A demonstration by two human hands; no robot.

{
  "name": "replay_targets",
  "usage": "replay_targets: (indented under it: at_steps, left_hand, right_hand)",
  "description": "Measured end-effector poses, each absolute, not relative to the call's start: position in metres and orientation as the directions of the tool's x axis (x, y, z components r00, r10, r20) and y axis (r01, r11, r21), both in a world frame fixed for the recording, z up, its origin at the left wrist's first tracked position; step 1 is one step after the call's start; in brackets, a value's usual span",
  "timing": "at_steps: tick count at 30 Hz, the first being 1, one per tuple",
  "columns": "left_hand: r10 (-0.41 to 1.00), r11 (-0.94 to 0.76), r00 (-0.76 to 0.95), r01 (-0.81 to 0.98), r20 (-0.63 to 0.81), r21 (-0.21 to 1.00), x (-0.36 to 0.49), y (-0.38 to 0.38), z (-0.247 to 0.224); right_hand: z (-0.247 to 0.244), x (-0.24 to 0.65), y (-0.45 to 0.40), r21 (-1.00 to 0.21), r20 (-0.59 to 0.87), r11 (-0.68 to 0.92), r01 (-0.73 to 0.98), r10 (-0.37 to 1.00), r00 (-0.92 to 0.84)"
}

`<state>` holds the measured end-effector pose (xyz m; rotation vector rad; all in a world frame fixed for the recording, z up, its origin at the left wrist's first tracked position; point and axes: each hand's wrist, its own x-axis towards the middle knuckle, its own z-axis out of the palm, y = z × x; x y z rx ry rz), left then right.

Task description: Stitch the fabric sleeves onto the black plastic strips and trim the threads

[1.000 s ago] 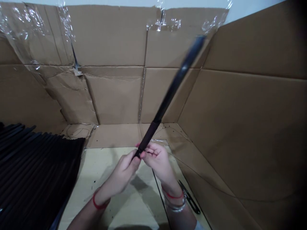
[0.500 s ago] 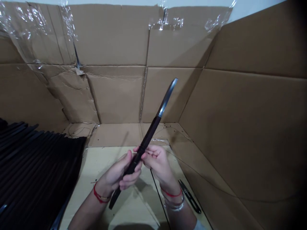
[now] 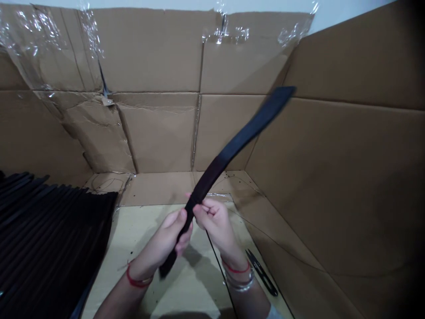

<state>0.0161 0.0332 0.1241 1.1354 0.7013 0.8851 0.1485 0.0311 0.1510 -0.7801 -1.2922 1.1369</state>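
Observation:
A long, dark, flexible strap point(image 3: 229, 153) rises diagonally from lower left to upper right, its broad upper end bent over to the right. My left hand point(image 3: 172, 230) is closed around its lower part, thumb on the near side. Just above, my right hand point(image 3: 214, 219) pinches the strap's edge between thumb and fingers; whether a thread lies in that pinch is too small to tell. The strap's lower tip sticks out below my left hand. On the right, black thread snips point(image 3: 262, 272) lie on the pale board point(image 3: 139, 230), apart from both hands.
At left lies a large stack of similar black strips point(image 3: 56, 239). Taped cardboard walls point(image 3: 156, 133) stand behind and to the right. A thin loose thread point(image 3: 282, 244) runs along the right cardboard, and dark specks dot the board.
The strap has turned from edge-on to showing its broad face, and its upper end has swung to the right and up. Both hands keep their hold in nearly the same place.

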Motion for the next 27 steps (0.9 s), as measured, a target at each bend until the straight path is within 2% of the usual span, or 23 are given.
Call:
replay_targets:
  at_steps: [1,2,4,6,7,9,10,11,13,14,15,16,17,19,20,22,23,24,26,27]
  left_hand:
    - [0.777,0.279,0.624,-0.214,-0.089,0.936,0.016,0.032,0.123]
    - [0.699,0.306,0.711,-0.198,-0.079,0.931,0.016,0.030,0.122]
    - [0.866,0.054,0.498,-0.185,0.046,0.981,0.019,0.029,0.121]
    - [0.953,-0.158,0.245,-0.104,0.179,0.982,0.022,0.029,0.121]
    - [0.954,-0.156,0.244,-0.090,0.173,0.984,0.023,0.029,0.122]
    - [0.882,0.009,0.469,-0.115,0.046,0.993,0.023,0.029,0.123]
    - [0.825,0.077,0.565,-0.115,0.001,0.990,0.023,0.029,0.124]
    - [0.798,0.105,0.603,-0.103,-0.022,0.989,0.023,0.029,0.123]
    - [0.920,-0.056,0.384,-0.069,0.079,0.996,0.023,0.028,0.122]
    - [0.957,-0.123,0.259,-0.050,0.132,0.991,0.023,0.028,0.121]
    - [0.966,-0.137,0.213,-0.056,0.146,0.989,0.022,0.028,0.119]
    - [0.957,-0.103,0.263,-0.093,0.124,0.990,0.022,0.029,0.119]
    - [0.920,-0.042,0.382,-0.142,0.094,0.989,0.022,0.029,0.118]
    - [0.811,0.028,0.578,-0.196,0.092,0.980,0.022,0.029,0.118]
    - [0.828,-0.027,0.547,-0.175,0.120,0.984,0.022,0.030,0.119]
    - [0.919,-0.153,0.349,-0.112,0.183,0.982,0.022,0.030,0.120]
    - [0.940,-0.146,0.295,-0.108,0.171,0.983,0.021,0.031,0.121]
    - [0.939,-0.078,0.322,-0.133,0.117,0.988,0.018,0.031,0.121]
    - [0.824,0.173,0.565,-0.185,-0.039,0.967,0.012,0.033,0.123]
    - [0.725,0.275,0.681,-0.155,-0.099,0.949,0.008,0.033,0.124]
  right_hand:
    - [0.151,0.149,0.032,-0.934,0.318,0.285,-0.217,0.938,-0.135]
    - [0.150,0.149,0.033,-0.929,0.327,0.295,-0.224,0.936,-0.126]
    - [0.150,0.148,0.033,-0.901,0.379,0.377,-0.213,0.925,0.033]
    - [0.152,0.147,0.032,-0.890,0.390,0.409,-0.202,0.912,0.127]
    - [0.153,0.146,0.031,-0.900,0.373,0.382,-0.209,0.924,0.081]
    - [0.156,0.146,0.027,-0.932,0.326,0.308,-0.192,0.943,-0.069]
    - [0.157,0.146,0.024,-0.940,0.316,0.300,-0.163,0.945,-0.083]
    - [0.157,0.146,0.023,-0.937,0.332,0.326,-0.127,0.943,-0.025]
    - [0.157,0.145,0.022,-0.910,0.392,0.407,-0.078,0.906,0.159]
    - [0.156,0.145,0.023,-0.904,0.398,0.419,-0.084,0.898,0.189]
    - [0.155,0.145,0.024,-0.911,0.378,0.395,-0.119,0.915,0.140]
    - [0.153,0.145,0.026,-0.924,0.342,0.344,-0.169,0.939,0.042]
    - [0.152,0.146,0.028,-0.932,0.307,0.289,-0.220,0.950,-0.053]
    - [0.150,0.146,0.031,-0.922,0.292,0.256,-0.290,0.952,-0.089]
    - [0.150,0.146,0.033,-0.906,0.315,0.294,-0.304,0.949,-0.020]
    - [0.150,0.147,0.036,-0.887,0.347,0.357,-0.292,0.934,0.087]
    - [0.151,0.147,0.036,-0.895,0.340,0.342,-0.286,0.939,0.058]
    - [0.152,0.148,0.036,-0.908,0.325,0.308,-0.284,0.946,-0.014]
    - [0.154,0.149,0.034,-0.926,0.314,0.267,-0.266,0.937,-0.152]
    - [0.155,0.149,0.032,-0.926,0.330,0.290,-0.243,0.932,-0.148]
